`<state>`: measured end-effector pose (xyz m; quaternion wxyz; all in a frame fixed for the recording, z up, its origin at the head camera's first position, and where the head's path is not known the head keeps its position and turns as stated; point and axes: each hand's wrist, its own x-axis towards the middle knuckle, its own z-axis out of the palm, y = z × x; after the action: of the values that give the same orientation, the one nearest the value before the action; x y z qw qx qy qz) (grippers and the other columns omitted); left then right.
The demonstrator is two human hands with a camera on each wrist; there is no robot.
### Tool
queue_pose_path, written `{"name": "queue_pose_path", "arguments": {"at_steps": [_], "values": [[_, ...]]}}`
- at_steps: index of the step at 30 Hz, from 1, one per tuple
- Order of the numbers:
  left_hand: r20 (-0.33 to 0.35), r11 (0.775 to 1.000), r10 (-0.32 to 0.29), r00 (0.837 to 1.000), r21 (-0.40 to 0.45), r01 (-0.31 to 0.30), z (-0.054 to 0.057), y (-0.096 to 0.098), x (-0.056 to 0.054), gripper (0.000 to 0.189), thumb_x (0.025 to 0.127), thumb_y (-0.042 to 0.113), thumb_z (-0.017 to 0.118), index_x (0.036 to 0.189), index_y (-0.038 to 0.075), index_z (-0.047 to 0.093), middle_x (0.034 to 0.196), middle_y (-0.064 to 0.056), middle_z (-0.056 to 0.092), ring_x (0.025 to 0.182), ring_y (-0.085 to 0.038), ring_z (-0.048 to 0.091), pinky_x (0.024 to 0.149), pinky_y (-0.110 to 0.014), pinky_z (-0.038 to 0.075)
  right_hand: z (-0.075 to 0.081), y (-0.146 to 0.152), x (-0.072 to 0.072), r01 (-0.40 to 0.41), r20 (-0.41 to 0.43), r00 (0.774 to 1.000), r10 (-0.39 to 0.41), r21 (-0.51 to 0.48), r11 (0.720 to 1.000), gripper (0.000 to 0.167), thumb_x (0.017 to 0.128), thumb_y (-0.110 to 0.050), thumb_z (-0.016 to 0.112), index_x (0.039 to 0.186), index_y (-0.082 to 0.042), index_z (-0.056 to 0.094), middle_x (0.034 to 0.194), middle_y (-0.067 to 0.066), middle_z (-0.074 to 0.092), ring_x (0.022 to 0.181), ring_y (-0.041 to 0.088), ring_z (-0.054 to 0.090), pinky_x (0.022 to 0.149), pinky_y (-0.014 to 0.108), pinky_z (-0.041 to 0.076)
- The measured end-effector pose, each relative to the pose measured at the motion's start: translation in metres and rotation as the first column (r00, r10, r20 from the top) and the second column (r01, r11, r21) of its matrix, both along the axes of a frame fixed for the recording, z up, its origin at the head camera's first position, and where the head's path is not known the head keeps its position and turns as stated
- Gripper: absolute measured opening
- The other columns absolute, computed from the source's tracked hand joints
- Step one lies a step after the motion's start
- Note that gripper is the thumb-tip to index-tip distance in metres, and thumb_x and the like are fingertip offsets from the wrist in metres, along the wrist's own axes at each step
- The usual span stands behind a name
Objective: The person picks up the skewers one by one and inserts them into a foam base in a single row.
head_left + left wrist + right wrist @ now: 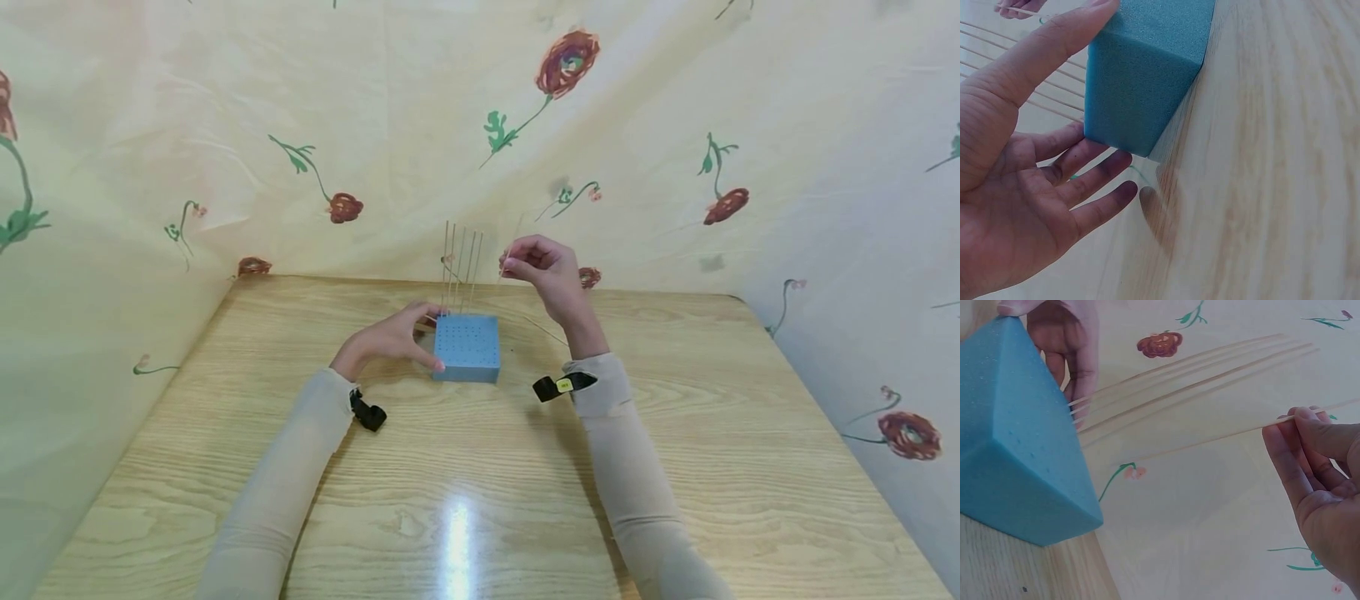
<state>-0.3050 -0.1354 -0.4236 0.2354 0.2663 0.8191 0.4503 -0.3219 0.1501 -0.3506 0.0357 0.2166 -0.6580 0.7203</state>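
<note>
A blue foam block [467, 342] with rows of small holes in its top sits on the table. Several thin wooden sticks [1197, 386] stand upright from holes along its far left edge. My left hand [390, 337] holds the block at its left side, with the thumb at the near corner and fingers around the back. Above and to the right of the block, my right hand [547, 268] pinches another thin wooden stick [1210, 440] between thumb and fingertips. That stick's lower end hangs apart from the block, beside the standing sticks.
The wooden table [405, 483] meets a flower-printed cloth [420, 125] behind and at both sides. One loose thin stick [546, 330] lies on the table right of the block, near the right wrist. Black straps with small cameras are on both wrists.
</note>
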Motion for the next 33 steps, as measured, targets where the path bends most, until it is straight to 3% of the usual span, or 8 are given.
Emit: {"name": "queue_pose_path", "arguments": {"at_steps": [18,33], "values": [[0.006,1.000,0.019,1.000,-0.013,-0.019,-0.002,-0.001,-0.002,0.098,0.079,0.025,0.092,0.159,0.015,0.035,0.163,-0.010,0.029,0.149,-0.036,0.032,0.122,-0.060,0.031,-0.011,-0.014,-0.004,0.034,-0.025,0.999,-0.034,0.031,0.999,0.005,0.096,0.006,0.067,0.100,0.004,0.069,0.092,0.000,0.073,0.083,0.012,0.070,0.080,0.025,0.062],[0.019,1.000,0.023,1.000,-0.004,-0.023,-0.003,-0.001,-0.002,0.098,0.079,0.024,0.092,0.159,0.016,0.036,0.162,-0.011,0.028,0.149,-0.036,0.032,0.122,-0.060,0.031,-0.013,-0.017,-0.004,0.045,-0.045,0.998,-0.042,0.067,0.997,0.013,0.096,0.005,0.067,0.104,0.014,0.065,0.092,-0.001,0.072,0.083,0.012,0.070,0.081,0.025,0.062]]}}
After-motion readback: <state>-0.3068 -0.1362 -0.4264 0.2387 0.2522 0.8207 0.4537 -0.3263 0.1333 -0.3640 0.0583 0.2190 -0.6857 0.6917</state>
